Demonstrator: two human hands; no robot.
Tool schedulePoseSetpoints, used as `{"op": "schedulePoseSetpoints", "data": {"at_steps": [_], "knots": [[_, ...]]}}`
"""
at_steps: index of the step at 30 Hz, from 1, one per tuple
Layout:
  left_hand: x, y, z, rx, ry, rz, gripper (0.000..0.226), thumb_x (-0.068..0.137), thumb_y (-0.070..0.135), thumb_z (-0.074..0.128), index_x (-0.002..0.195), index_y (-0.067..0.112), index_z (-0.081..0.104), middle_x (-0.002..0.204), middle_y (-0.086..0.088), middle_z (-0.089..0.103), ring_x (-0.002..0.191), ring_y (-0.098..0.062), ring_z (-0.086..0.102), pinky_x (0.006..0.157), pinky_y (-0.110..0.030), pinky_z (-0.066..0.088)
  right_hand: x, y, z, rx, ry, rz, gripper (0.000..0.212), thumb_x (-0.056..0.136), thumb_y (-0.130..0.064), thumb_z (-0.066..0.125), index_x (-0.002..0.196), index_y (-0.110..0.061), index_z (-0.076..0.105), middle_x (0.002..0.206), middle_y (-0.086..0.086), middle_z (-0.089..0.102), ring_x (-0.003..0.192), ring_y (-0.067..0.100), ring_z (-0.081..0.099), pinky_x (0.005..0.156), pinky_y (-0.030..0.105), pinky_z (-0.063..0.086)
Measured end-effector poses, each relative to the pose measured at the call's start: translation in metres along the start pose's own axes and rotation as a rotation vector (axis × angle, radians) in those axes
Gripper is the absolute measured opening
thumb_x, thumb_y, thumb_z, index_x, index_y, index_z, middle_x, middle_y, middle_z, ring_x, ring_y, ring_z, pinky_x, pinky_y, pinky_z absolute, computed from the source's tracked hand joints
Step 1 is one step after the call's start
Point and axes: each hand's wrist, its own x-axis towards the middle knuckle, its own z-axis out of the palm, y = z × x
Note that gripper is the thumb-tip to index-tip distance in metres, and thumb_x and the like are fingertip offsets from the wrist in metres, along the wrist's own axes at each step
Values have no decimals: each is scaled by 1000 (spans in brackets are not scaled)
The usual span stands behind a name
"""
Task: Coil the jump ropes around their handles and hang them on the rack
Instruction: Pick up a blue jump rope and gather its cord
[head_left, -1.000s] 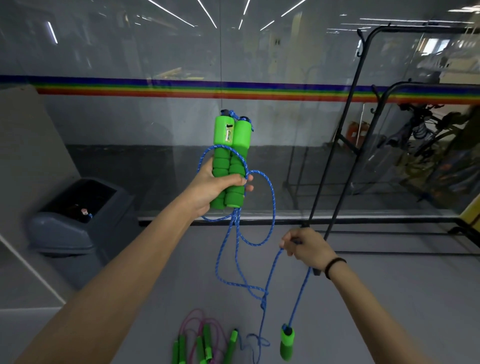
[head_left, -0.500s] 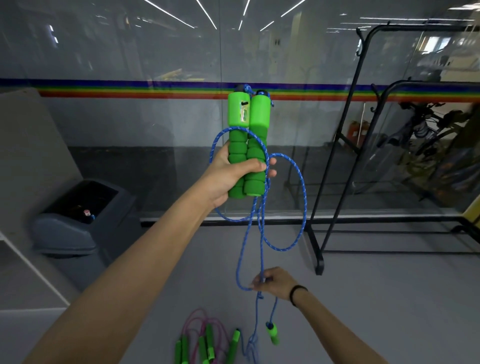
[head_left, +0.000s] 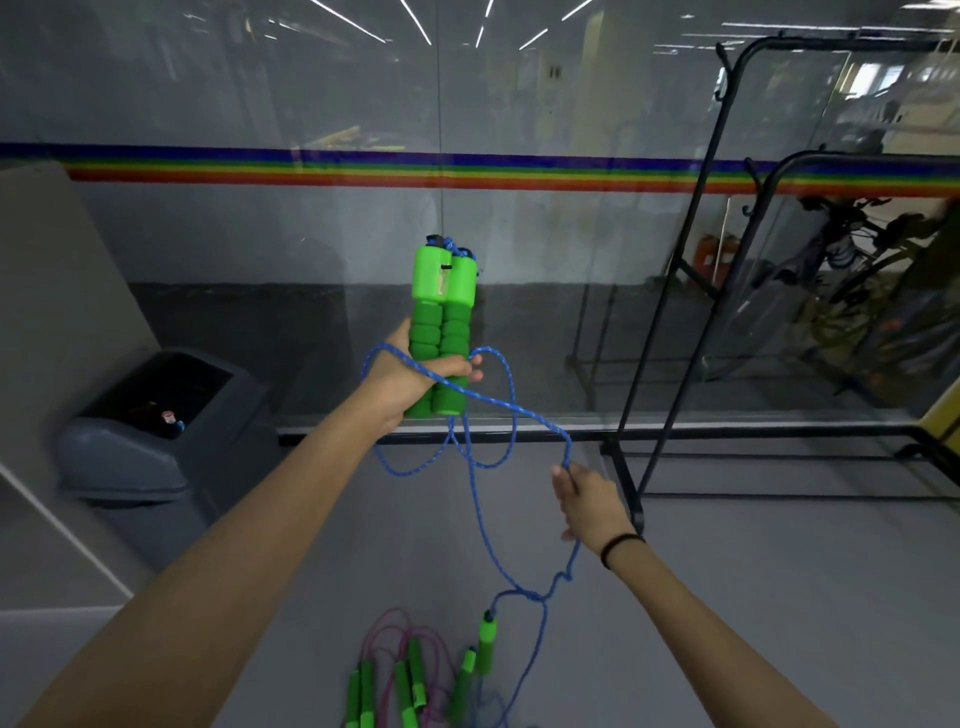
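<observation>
My left hand (head_left: 410, 379) grips two green foam handles (head_left: 441, 327) held upright side by side at centre. A blue rope (head_left: 511, 410) loops over that hand and runs down right to my right hand (head_left: 589, 501), which pinches it lower right of the handles. More blue rope hangs below in loose loops to the floor, where another green handle (head_left: 487, 642) dangles. The black metal rack (head_left: 727, 249) stands at the right, behind my right hand.
Several green-handled ropes with a pink cord (head_left: 405, 670) lie on the grey floor at bottom centre. A grey bin (head_left: 150, 431) sits at the left by a sloped panel. A glass wall with a rainbow stripe (head_left: 467, 171) spans the back; bicycles show behind it.
My left hand has lowered the handles. My right hand has risen and swung right, pulling the blue rope across the lower part of the handles.
</observation>
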Motion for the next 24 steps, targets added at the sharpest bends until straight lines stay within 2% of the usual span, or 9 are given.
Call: {"op": "schedulePoseSetpoints", "data": {"at_steps": [4, 8, 12, 14, 16, 18, 20, 22, 24], "knots": [[4, -12, -7, 94, 63, -26, 42, 67, -5, 73, 101, 11, 56, 103, -18, 68, 93, -30, 67, 82, -41, 56, 3, -16, -22, 19, 65, -111, 39, 96, -34, 37, 68, -13, 53, 57, -5, 45, 64, 19, 49, 57, 21, 36], [7, -25, -6, 120, 94, -82, 47, 62, -2, 77, 104, 8, 58, 98, -12, 69, 87, -25, 66, 78, -42, 56, 3, -32, -37, 77, 89, -211, 32, 94, -31, 44, 71, -15, 60, 56, -6, 43, 58, 10, 44, 58, 20, 34], [7, -40, -3, 101, -8, -141, 41, 66, -5, 73, 101, 10, 58, 96, -13, 72, 82, -26, 69, 77, -40, 56, 3, -48, -47, 83, 92, -289, 22, 88, -25, 57, 66, -21, 56, 57, -7, 48, 56, 7, 44, 55, 15, 33], [7, -52, -2, 100, -46, -196, 28, 72, -5, 70, 93, 12, 60, 84, -7, 73, 73, -21, 69, 70, -33, 57, 2, -56, -51, 117, 71, -325, 21, 87, -22, 59, 67, -25, 54, 64, -4, 57, 62, 10, 51, 63, 19, 38], [6, -65, -4, 151, -63, -270, 22, 74, 2, 72, 90, 12, 62, 76, -2, 74, 69, -16, 70, 67, -29, 56, -1, -68, -58, 138, 59, -368, 14, 87, -22, 58, 74, -19, 60, 66, -4, 58, 63, 9, 50, 63, 23, 38], [7, -78, -6, 224, -84, -326, 29, 71, 9, 77, 96, 12, 62, 85, -8, 74, 77, -20, 70, 76, -35, 55, -2, -83, -67, 155, 75, -430, 14, 87, -24, 59, 80, -12, 64, 65, -1, 59, 60, 8, 48, 62, 26, 38], [6, -89, -6, 312, -93, -341, 36, 69, 12, 78, 100, 13, 60, 86, -8, 74, 75, -15, 71, 70, -28, 57, -2, -98, -76, 175, 71, -472, 15, 85, -26, 61, 81, -13, 67, 72, 14, 65, 64, 13, 51, 64, 32, 41], [2, -98, -4, 409, -96, -336, 38, 68, 13, 78, 102, 13, 60, 83, -4, 71, 67, -8, 69, 57, -19, 52, -5, -111, -81, 199, 26, -486, 14, 85, -26, 60, 81, -16, 68, 69, 16, 63, 58, 11, 47, 58, 28, 39], [-1, -112, -4, 496, -87, -359, 47, 64, 16, 80, 106, 15, 59, 95, -4, 70, 83, -15, 68, 68, -24, 51, -11, -122, -84, 299, -55, -455, 16, 90, -21, 54, 87, -13, 67, 52, -1, 49, 45, 4, 32, 44, 17, 28]]}}
